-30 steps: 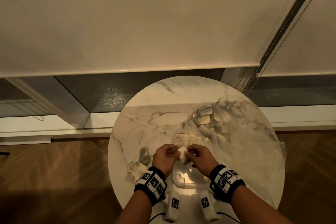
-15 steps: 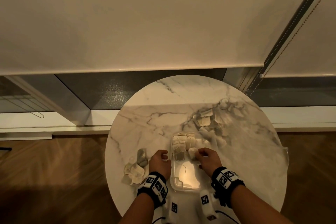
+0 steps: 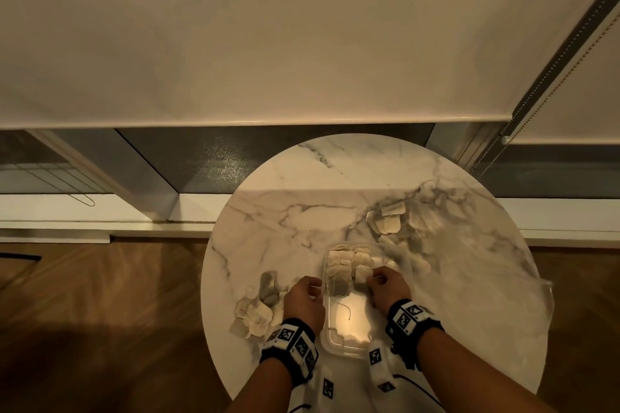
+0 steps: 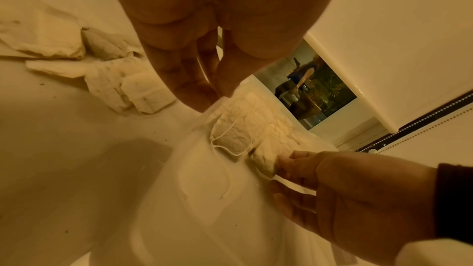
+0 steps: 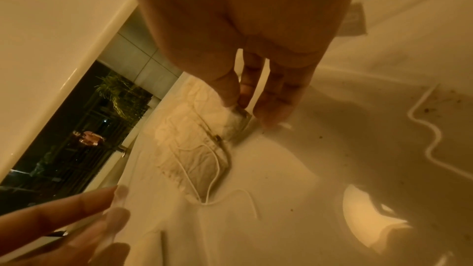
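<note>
One bag at a time: with the right hand (image 3: 385, 287) pinching the tea bag (image 3: 361, 273) by its edge between thumb and forefinger, ease it down into the clear container (image 3: 342, 350) toward the near edge of the table (image 3: 302, 178). Tuck it flush against the packed row (image 3: 342, 261) at the container's far end, right-hand side, clear of the loose string (image 3: 347, 310) trailing across the bare floor. Release only after seating it against its neighbours. Brace the container's left wall with the left hand (image 3: 303, 298), fingers curled at the rim; cannot tell whether pinching that rim or merely resting against it. Leave the loose heaps near the left edge (image 3: 255, 312) and toward the far right (image 3: 389, 221) for later.
</note>
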Available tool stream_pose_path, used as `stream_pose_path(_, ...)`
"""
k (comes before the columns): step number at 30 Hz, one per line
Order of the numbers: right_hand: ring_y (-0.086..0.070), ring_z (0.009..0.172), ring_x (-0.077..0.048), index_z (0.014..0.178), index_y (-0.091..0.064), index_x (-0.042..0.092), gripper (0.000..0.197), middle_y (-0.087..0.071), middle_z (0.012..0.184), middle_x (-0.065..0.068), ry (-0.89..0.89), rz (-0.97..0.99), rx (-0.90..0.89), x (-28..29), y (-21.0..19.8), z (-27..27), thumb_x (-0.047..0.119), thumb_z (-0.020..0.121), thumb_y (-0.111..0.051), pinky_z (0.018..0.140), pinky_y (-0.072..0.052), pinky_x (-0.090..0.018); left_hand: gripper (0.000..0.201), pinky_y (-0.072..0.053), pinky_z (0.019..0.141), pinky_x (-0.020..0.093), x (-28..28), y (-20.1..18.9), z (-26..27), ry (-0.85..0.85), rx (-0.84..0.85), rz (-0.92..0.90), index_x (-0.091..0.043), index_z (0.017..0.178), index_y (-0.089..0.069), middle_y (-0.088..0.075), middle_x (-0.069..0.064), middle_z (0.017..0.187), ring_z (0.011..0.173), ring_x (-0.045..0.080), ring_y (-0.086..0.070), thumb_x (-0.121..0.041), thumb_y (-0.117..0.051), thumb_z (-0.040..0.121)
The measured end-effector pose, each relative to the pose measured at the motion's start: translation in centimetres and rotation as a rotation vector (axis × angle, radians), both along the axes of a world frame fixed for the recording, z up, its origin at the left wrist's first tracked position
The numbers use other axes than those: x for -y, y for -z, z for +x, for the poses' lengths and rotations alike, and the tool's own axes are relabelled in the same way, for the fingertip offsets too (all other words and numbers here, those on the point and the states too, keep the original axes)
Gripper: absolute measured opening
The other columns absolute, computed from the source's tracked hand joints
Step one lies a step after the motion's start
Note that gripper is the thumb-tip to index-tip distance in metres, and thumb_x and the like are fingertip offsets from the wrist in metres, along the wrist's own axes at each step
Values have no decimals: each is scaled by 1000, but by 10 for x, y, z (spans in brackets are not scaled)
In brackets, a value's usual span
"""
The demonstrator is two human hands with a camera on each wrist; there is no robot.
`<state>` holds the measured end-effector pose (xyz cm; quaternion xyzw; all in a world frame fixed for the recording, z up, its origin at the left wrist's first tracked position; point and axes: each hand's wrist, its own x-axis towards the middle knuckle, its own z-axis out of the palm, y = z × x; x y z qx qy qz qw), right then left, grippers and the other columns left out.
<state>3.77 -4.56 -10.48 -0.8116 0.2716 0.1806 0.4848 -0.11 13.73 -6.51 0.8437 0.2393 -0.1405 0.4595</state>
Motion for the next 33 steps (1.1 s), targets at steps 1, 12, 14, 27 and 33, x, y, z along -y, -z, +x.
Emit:
stream_pose_path(1, -65, 77, -20, 88, -70, 23, 7, -70, 82, -1, -10, -24, -3, 0, 1, 1, 24, 91, -63, 72, -52, -30, 22, -54, 73, 23, 0, 0, 0, 2, -2, 4, -23, 99, -63, -66, -3, 89, 81, 11, -63, -5, -61, 86)
stream_pose_path(12, -64, 83, -22, 83, -67, 24, 11, -70, 87, -3, 3, -80, 17, -8, -1, 20, 15, 87, -62, 72, -44, -25, 28, -55, 69, 19, -1, 1, 2, 27, -24, 21, -23, 99, -64, -65, -5, 87, 77, 9, -63, -1, -60, 82)
stream_pose_path(14, -64, 81, -22, 79, -64, 27, 15, -69, 85, -3, 7, -84, 21, -8, -1, 21, 14, 86, -63, 71, -45, -25, 28, -52, 66, 16, -2, 2, 3, 38, -27, 26, -22, 100, -64, -65, -5, 87, 77, 8, -62, 0, -61, 82)
stream_pose_path(27, -61, 92, -25, 111, -61, 12, 24, -67, 103, -11, 28, -47, 24, -6, -5, 22, 10, 87, -62, 81, -46, -28, 28, -56, 68, 20, -2, -1, 2, 31, -25, 3, -22, 98, -64, -67, -3, 87, 76, 9, -64, 0, -59, 82)
stream_pose_path(33, -67, 84, -25, 97, -71, 11, 15, -72, 89, -8, 32, -45, 69, -11, -5, 23, 10, 84, -62, 80, -56, -35, 27, -58, 70, 26, -1, 1, 2, 26, -15, 7, -22, 97, -65, -67, -3, 85, 75, 11, -65, 0, -60, 82)
